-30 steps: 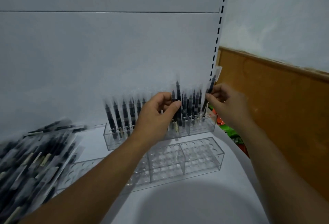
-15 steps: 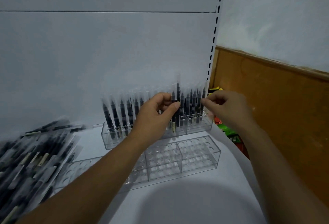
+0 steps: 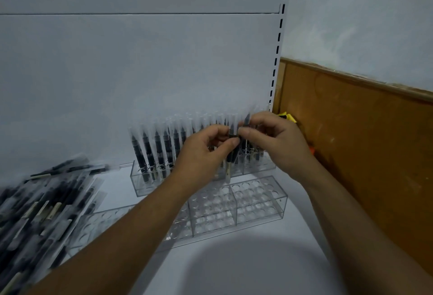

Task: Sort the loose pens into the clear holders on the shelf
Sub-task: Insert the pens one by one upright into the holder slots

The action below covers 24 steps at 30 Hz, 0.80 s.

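Pinching pen (image 3: 229, 161) upright: L hand (image 3: 206, 151) grips mid-barrel, R hand (image 3: 278, 147) nips its top. Lower end sits below grip at rear holder (image 3: 140, 184); seated or not, can't tell. Pile (image 3: 46, 205) far left of grip.

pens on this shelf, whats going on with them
A person is sorting pens. The left hand and right hand meet above the back holder, both pinching a sleeved pen held upright. That holder is lined with standing pens; the front holder shows only empty holes. A pile of loose pens lies on the shelf to the left.
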Tool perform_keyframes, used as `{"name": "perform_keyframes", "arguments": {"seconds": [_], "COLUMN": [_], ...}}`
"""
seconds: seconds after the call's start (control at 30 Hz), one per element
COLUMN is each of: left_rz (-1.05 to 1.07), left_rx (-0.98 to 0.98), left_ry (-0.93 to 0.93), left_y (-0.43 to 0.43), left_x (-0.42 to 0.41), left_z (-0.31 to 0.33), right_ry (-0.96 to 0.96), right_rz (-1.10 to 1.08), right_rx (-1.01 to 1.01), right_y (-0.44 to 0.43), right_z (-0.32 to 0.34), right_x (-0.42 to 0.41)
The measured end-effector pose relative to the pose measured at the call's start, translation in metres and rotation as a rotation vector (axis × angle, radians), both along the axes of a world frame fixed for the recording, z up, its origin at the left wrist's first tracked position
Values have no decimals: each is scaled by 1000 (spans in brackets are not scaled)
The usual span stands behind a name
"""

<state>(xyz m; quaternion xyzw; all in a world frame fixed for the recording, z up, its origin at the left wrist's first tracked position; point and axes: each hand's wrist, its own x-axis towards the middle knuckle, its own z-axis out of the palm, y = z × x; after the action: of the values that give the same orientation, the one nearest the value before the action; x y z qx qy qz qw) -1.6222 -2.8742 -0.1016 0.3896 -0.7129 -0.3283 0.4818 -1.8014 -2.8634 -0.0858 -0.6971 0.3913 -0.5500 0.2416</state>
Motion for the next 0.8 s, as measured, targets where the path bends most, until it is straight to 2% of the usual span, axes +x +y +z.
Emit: {"name": "perform_keyframes", "arguments": {"seconds": [0.1, 0.17, 0.27, 0.43, 0.63, 0.8], "left_rz": [53, 43, 33, 31, 26, 15], "left_rx": [60, 66, 51, 55, 55, 65], "left_ry": [63, 45, 8, 11, 2, -4], "left_y": [-3, -3, -1, -1, 0, 0], "left_x": [1, 1, 0, 0, 0, -1], "left_z": [-1, -1, -1, -1, -1, 0], "right_ry": [-252, -298, -160, 61, 147, 334], "right_rz": [-173, -351, -478, -521, -597, -546], "right_rx": [-38, -106, -152, -109, -95, 49], "right_y": [-1, -4, -11, -21, -25, -29], "right_z": [6, 7, 1, -9, -13, -19], "right_x": [-15, -26, -34, -35, -39, -36]}}
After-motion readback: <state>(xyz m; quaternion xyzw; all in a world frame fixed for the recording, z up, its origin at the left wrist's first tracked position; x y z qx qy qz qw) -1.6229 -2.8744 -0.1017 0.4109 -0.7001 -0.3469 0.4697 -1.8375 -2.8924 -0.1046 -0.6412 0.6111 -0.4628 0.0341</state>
